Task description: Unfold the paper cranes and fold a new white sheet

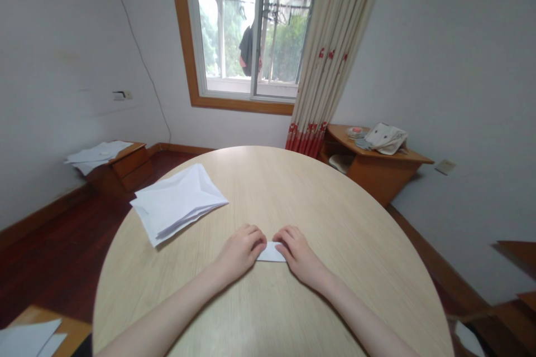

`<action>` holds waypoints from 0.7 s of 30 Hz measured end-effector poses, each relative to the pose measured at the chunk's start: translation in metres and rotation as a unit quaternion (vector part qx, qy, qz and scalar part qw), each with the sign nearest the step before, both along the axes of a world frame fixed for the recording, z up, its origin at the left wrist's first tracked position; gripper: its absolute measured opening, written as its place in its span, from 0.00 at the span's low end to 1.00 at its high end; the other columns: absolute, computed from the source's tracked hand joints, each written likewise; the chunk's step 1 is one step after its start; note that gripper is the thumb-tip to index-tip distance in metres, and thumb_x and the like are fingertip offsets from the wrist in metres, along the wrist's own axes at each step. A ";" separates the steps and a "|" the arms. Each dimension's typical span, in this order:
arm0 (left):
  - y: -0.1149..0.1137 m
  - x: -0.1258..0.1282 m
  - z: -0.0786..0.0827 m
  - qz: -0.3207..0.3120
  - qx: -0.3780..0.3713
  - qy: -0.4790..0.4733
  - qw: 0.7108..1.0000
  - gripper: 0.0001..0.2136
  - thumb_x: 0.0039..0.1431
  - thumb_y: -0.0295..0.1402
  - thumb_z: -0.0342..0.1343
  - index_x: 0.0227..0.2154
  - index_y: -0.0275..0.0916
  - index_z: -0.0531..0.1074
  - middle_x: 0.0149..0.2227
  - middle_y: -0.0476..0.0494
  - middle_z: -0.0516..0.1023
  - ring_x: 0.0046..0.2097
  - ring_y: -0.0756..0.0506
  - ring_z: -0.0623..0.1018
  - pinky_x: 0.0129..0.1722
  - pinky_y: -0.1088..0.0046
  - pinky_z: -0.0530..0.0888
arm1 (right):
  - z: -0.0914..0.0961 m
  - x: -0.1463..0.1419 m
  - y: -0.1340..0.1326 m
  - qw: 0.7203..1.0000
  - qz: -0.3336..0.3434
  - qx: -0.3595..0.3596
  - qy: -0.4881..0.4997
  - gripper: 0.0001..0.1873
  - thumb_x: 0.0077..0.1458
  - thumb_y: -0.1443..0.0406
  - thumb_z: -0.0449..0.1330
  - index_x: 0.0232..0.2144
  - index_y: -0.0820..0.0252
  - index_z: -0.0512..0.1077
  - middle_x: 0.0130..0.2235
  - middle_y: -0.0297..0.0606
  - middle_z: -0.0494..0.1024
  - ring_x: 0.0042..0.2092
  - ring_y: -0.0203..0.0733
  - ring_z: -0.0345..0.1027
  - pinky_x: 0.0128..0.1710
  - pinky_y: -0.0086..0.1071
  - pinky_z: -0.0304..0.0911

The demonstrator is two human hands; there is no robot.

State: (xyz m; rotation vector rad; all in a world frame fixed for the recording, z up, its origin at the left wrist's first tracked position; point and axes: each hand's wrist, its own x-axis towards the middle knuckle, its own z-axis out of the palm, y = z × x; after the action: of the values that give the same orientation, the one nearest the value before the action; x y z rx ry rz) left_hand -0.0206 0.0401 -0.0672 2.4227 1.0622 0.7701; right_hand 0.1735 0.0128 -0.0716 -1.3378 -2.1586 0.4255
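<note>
A small white piece of paper (271, 253), apparently folded, lies flat on the round wooden table (293, 312) between my two hands. My left hand (245, 249) grips its left end with curled fingers, the thumb toward the middle. At the opposite end, my right hand (298, 252) holds the paper in the same way, fingers bent over its upper edge. Both ends of the paper are hidden under my fingers. Farther off to the left, a stack of white paper sheets (180, 201) rests on the table, its edges uneven and its top sheet creased.
A low wooden cabinet (133, 168) with papers on top stands at the back left. Near the right wall, a wooden desk (372, 175) carries a white cloth bag (386, 138). A curtain (330, 61) hangs beside the window. More sheets (29, 339) lie at lower left.
</note>
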 end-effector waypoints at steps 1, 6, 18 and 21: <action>-0.001 0.000 0.001 0.003 0.006 0.018 1.000 0.03 0.60 0.27 0.54 0.32 0.39 0.72 0.36 0.46 0.75 0.42 0.44 0.72 0.42 0.69 0.69 | 0.000 0.000 0.000 1.000 -0.013 0.001 -0.012 0.06 0.60 0.71 0.51 0.35 0.58 0.66 0.39 0.40 0.70 0.43 0.46 0.63 0.45 0.43 0.61; -0.004 0.000 0.002 0.034 0.011 0.075 0.997 0.05 0.58 0.30 0.59 0.36 0.39 0.69 0.39 0.45 0.74 0.42 0.43 0.71 0.41 0.67 0.67 | -0.004 0.000 0.001 0.998 -0.060 0.004 -0.033 0.03 0.57 0.71 0.55 0.33 0.58 0.66 0.38 0.41 0.71 0.42 0.47 0.63 0.44 0.42 0.61; -0.004 0.003 -0.002 0.074 -0.019 0.059 0.995 0.07 0.55 0.31 0.62 0.35 0.38 0.71 0.38 0.45 0.73 0.43 0.42 0.70 0.45 0.64 0.64 | -0.005 0.000 0.000 0.998 -0.054 0.023 -0.026 0.06 0.56 0.73 0.56 0.32 0.57 0.66 0.37 0.41 0.69 0.43 0.47 0.63 0.43 0.41 0.63; -0.004 0.002 -0.002 0.071 -0.007 0.068 0.995 0.06 0.56 0.32 0.61 0.35 0.39 0.72 0.38 0.45 0.72 0.44 0.41 0.69 0.44 0.64 0.64 | -0.005 -0.001 0.000 0.998 -0.050 0.026 -0.027 0.07 0.56 0.74 0.55 0.32 0.57 0.64 0.38 0.41 0.69 0.42 0.47 0.63 0.43 0.40 0.63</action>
State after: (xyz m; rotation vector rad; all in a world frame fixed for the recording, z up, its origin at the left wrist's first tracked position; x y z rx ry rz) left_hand -0.0184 0.0357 -0.0696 2.4373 1.2996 0.6459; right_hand 0.1726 0.0126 -0.0763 -1.4356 -2.1204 0.2955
